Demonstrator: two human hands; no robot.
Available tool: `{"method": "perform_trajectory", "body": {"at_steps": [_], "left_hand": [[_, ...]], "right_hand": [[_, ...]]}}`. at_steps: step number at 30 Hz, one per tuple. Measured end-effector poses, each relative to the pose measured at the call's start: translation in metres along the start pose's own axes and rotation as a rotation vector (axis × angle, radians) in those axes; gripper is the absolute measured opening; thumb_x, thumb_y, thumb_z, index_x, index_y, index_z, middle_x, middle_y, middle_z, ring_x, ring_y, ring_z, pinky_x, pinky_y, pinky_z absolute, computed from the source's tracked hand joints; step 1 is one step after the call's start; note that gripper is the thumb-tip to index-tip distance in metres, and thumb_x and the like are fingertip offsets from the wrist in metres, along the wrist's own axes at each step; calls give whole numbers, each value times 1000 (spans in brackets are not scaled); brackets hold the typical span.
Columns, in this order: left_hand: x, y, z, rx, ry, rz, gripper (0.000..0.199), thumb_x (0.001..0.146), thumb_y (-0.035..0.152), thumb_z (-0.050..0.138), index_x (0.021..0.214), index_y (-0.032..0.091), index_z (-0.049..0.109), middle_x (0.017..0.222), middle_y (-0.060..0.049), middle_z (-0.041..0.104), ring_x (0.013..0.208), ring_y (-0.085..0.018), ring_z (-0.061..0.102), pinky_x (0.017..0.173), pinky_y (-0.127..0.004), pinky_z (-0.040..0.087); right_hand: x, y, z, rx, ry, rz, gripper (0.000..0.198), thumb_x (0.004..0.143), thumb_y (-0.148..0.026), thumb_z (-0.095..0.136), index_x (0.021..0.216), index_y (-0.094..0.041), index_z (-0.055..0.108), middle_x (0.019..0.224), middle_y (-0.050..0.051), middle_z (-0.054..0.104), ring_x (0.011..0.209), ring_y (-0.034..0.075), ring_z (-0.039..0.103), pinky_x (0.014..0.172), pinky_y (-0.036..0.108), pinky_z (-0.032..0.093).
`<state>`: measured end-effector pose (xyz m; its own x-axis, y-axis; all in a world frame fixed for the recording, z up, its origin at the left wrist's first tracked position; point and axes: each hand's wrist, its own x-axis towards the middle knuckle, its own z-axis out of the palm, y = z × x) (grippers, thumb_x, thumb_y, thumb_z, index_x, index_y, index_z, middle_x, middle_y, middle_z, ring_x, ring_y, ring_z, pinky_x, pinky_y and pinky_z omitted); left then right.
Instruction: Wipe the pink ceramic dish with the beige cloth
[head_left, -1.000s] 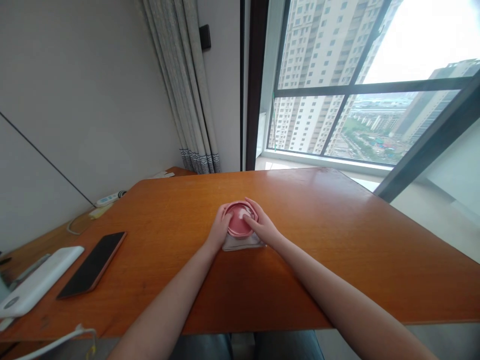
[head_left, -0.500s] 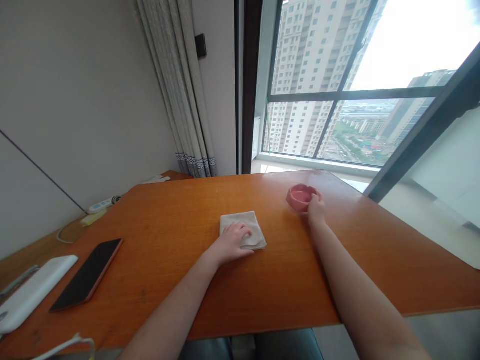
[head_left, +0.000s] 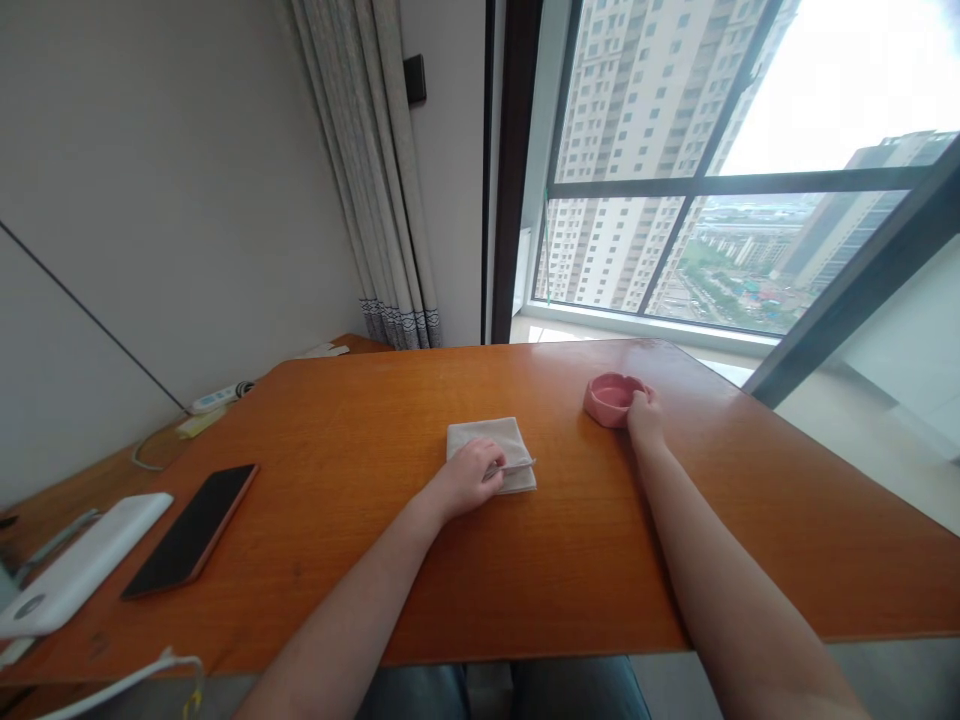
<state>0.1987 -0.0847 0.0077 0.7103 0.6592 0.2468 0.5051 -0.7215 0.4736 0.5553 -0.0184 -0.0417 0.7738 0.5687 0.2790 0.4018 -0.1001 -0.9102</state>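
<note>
A folded white cloth [head_left: 491, 432] lies on the wooden table in front of me. My left hand [head_left: 474, 475] rests over its near part, thumb and fingers curled together on the cloth's edge, with a layer slightly raised there. To the right and farther off stands a pink ashtray [head_left: 609, 397] with a notched rim, upright on the tabletop. My right hand [head_left: 645, 415] grips its right side, the fingers closed on the rim; part of that side is hidden behind the hand.
The orange-brown table [head_left: 360, 420] has a dark phone [head_left: 191, 530] and a white slab-shaped device [head_left: 86, 565] at its left. A white cable [head_left: 127, 685] crosses the near left corner. A power strip [head_left: 217, 398] sits by the wall. Beyond the far edge is a window [head_left: 675, 187].
The fingers of my left hand have curled in on the cloth's edge. The ashtray, a little blurred before, now stands still in my right hand's grip. The view has shifted slightly.
</note>
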Motion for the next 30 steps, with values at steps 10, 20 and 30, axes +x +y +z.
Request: {"method": "perform_trajectory", "body": {"at_steps": [10,20,30], "left_hand": [[3,-5,2,-79,167,-147,4,78,23,53,78,19,53,84,-2,53,79,-17,50,73,-29,40],[8,-17,4,-545,720,-419,7,83,27,47,82,20,45,75,2,48,68,-11,46,64,-24,38],[5,-42,-10,-730,1195,-764,23,80,16,39,102,22,39,99,-4,55,90,-13,57,79,-26,47]], "right_hand": [[1,-9,-15,-197,-59,256,37,83,-29,36,110,-20,59,111,9,63,117,26,51,111,53,17],[-95,-98,-1,-40,-90,-595,53,89,-31,34,140,-17,29,133,15,47,124,24,44,102,48,35],[-197,-102,37,-759,-935,-607,55,89,-36,35,141,-16,37,153,11,27,140,30,21,112,49,14]]}}
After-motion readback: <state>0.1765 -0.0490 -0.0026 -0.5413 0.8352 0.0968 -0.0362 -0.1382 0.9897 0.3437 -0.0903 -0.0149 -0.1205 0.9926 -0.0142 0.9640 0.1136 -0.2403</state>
